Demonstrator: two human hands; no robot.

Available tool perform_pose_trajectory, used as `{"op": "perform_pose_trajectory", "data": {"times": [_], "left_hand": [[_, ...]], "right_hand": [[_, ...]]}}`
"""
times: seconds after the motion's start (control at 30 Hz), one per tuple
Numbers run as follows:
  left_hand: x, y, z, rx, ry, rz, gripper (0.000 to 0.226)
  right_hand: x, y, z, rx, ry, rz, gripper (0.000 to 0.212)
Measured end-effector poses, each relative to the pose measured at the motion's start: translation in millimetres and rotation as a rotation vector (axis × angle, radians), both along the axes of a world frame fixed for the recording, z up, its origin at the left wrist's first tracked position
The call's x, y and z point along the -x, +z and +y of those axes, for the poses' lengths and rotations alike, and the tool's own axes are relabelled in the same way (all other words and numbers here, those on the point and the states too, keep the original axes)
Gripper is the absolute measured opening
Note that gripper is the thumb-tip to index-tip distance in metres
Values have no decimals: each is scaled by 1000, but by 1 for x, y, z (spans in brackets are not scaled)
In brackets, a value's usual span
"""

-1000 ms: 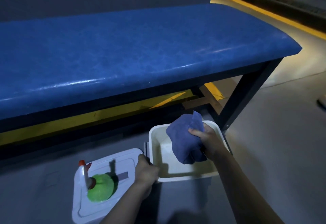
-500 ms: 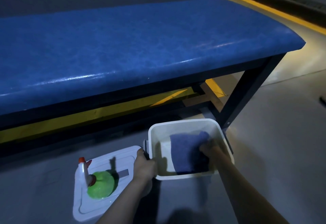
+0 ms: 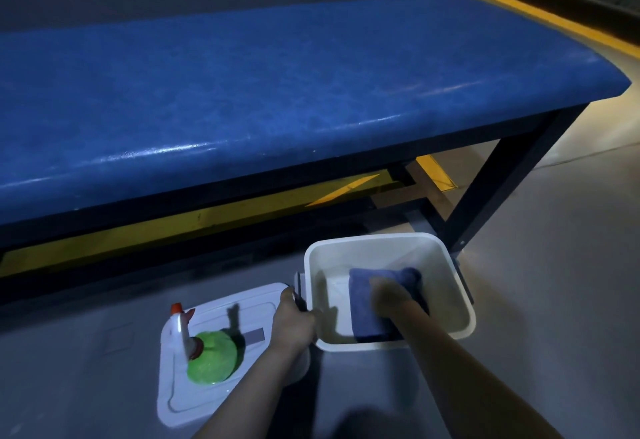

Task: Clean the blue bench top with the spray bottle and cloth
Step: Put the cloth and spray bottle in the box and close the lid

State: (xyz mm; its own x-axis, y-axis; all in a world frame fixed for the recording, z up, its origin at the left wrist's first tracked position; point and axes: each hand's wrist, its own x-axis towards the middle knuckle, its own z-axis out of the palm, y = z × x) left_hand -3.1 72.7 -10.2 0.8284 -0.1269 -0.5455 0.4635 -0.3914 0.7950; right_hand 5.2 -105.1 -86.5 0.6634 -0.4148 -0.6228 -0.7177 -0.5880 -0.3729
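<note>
Grey concrete floor (image 3: 554, 283), dim light, yellow line at upper right. Right hand (image 3: 388, 295): blurred, down inside white square bucket (image 3: 464, 303) at lower centre, pressed on blue cloth (image 3: 374, 310); whether the fingers are curled or flat cannot be told. Left hand (image 3: 294, 322): fingers closed around the bucket's left rim. Green spray bottle (image 3: 207, 355): white trigger head, orange tip, standing on white lid (image 3: 180, 404), lower left. Blue bench top (image 3: 277, 92): padded, glossy, spanning upper frame on dark legs.
</note>
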Motion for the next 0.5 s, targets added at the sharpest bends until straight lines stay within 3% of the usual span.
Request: {"op": "perform_pose_trajectory", "data": {"times": [0.03,0.07,0.17,0.27,0.37,0.5], "left_hand": [[-1,0,3,-4,-1,-19,25],[-3,-1,5,-16,-4,-31,25],[-6,0,16,-56,-17,-71,37],[-9,5,30,-72,-8,-131,21],[-11,13,53,-148,-8,-244,24],[-7,26,92,-229,112,-342,22]], "right_hand": [[0,15,11,160,206,2,21],[-2,24,21,148,255,-74,26],[-7,54,52,133,213,-218,33],[-12,77,93,160,174,-491,29],[-14,86,139,-28,149,-712,29],[-15,86,184,-224,174,-754,27]]}}
